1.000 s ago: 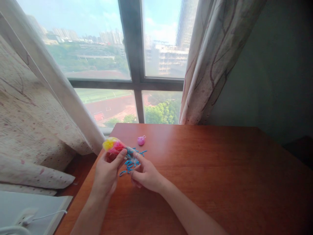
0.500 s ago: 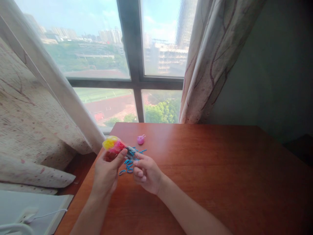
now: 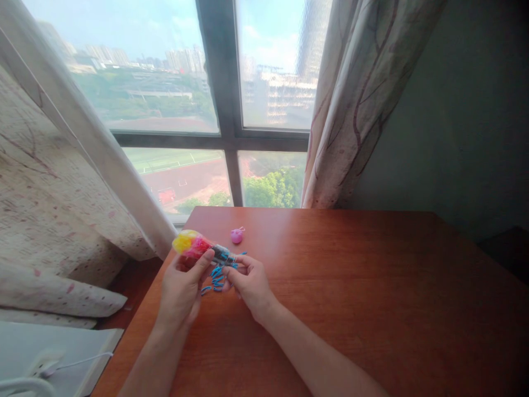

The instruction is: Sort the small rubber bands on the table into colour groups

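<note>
A clear plastic bag (image 3: 192,244) with yellow, pink-red, black and blue contents lies tilted between my hands above the desk. The contents look like small elastic bands, though they are too small to be sure. My left hand (image 3: 182,284) is closed round the bag's middle, the thumb on top. At the bag's right end, the fingers of my right hand (image 3: 250,284) pinch it closed by the blue part. Several loose blue bands (image 3: 217,278) lie on the desk below and between the hands, partly hidden by them. Just beyond stands a small round pink object (image 3: 237,236) with a thin string-like top.
The brown wooden desk (image 3: 351,298) reaches to the window (image 3: 231,140). Patterned curtains hang at the left (image 3: 61,165) and right (image 3: 343,110). A white surface with a plug and cable (image 3: 78,361) is at the lower left.
My right hand has turned over, its knuckles now upward and its fingers nearer the bag's end. More of the bag's dark and blue part shows. My left hand has barely moved.
</note>
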The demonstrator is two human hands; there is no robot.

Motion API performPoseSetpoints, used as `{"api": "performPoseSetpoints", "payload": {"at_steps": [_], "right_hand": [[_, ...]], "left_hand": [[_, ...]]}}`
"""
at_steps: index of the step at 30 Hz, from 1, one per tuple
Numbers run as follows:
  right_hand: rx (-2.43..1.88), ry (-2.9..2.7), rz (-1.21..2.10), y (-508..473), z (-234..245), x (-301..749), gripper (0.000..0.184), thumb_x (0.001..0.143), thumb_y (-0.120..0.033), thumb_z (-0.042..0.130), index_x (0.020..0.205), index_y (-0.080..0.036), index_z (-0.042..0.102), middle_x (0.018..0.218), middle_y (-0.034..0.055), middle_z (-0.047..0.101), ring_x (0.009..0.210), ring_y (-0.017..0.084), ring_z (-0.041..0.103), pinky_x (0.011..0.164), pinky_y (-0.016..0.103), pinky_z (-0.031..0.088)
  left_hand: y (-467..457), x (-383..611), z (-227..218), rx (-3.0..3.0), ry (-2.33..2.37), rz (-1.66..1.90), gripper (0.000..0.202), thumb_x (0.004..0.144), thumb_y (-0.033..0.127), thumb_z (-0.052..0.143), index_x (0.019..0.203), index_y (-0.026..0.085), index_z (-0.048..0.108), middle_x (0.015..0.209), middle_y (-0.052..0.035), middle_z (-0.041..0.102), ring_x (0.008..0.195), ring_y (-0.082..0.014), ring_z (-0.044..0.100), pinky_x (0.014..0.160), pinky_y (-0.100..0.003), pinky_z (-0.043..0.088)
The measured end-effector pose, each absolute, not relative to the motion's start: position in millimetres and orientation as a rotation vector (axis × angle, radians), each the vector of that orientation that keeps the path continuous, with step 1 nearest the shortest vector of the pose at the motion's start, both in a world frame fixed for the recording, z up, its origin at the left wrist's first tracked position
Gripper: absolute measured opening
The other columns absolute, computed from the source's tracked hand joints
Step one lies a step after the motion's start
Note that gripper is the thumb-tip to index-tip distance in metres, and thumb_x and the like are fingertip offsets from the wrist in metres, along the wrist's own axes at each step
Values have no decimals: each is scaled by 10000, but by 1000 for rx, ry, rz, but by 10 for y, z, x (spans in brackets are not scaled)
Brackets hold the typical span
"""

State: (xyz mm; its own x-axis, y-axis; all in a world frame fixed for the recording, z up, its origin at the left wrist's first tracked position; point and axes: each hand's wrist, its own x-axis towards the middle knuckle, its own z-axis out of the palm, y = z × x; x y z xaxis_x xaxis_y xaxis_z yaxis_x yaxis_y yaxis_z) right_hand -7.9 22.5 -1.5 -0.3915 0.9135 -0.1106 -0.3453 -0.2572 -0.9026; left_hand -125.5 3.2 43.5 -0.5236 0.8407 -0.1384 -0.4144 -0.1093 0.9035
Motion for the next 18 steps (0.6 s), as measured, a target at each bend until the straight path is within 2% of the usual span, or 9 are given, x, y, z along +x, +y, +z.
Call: {"api": "performPoseSetpoints", "payload": {"at_steps": [4, 7, 10, 12, 15, 18], "right_hand": [[-834, -1082, 1772, 244, 4, -68, 544, 629, -579, 792, 925, -134, 689, 528, -24, 640, 353, 61, 424, 356, 180, 272], [-784, -1132, 1782, 291, -13, -28, 511, 616, -561, 807, 896, -155, 675, 559, -17, 661, 397, 93, 511, 405, 195, 370], [-792, -1169, 1715, 369, -80, 29, 451, 628, -527, 807, 869, -169, 677, 591, -17, 669, 475, 134, 593, 472, 226, 454], [-842, -1207, 1606, 419, -133, 65, 382, 678, -496, 775, 867, -175, 694, 609, -22, 663, 505, 137, 603, 491, 229, 467], [-925, -1379, 1408, 462, -188, 100, 275, 801, -390, 669, 965, -179, 731, 574, -39, 625, 485, 118, 568, 491, 215, 445], [-959, -1601, 1261, 465, -205, 115, 301, 854, -296, 588, 1096, -182, 725, 556, -44, 616, 488, 115, 570, 504, 207, 436]], "left_hand": [[28, -1281, 409, 562, 1265, 1788, 401, 519, 208, 921, 836, 144, 684, 798, 22, 721, 679, -97, 666, 625, -160, 575], [20, -1303, 413, 601, 1283, 1818, 370, 539, 222, 916, 821, 152, 688, 760, 30, 713, 662, -91, 657, 624, -159, 576], [23, -1338, 448, 596, 1285, 1866, 374, 550, 229, 911, 845, 164, 690, 797, 29, 723, 717, -109, 674, 678, -186, 593], [29, -1378, 467, 582, 1287, 1911, 372, 550, 231, 909, 845, 176, 688, 819, 33, 728, 767, -122, 684, 716, -199, 595], [36, -1447, 451, 640, 1353, 1961, 365, 555, 235, 905, 849, 192, 691, 827, 31, 734, 806, -142, 690, 761, -225, 592], [39, -1487, 395, 782, 1476, 2003, 382, 573, 256, 897, 892, 187, 700, 858, 15, 744, 829, -165, 701, 847, -284, 581]]}}
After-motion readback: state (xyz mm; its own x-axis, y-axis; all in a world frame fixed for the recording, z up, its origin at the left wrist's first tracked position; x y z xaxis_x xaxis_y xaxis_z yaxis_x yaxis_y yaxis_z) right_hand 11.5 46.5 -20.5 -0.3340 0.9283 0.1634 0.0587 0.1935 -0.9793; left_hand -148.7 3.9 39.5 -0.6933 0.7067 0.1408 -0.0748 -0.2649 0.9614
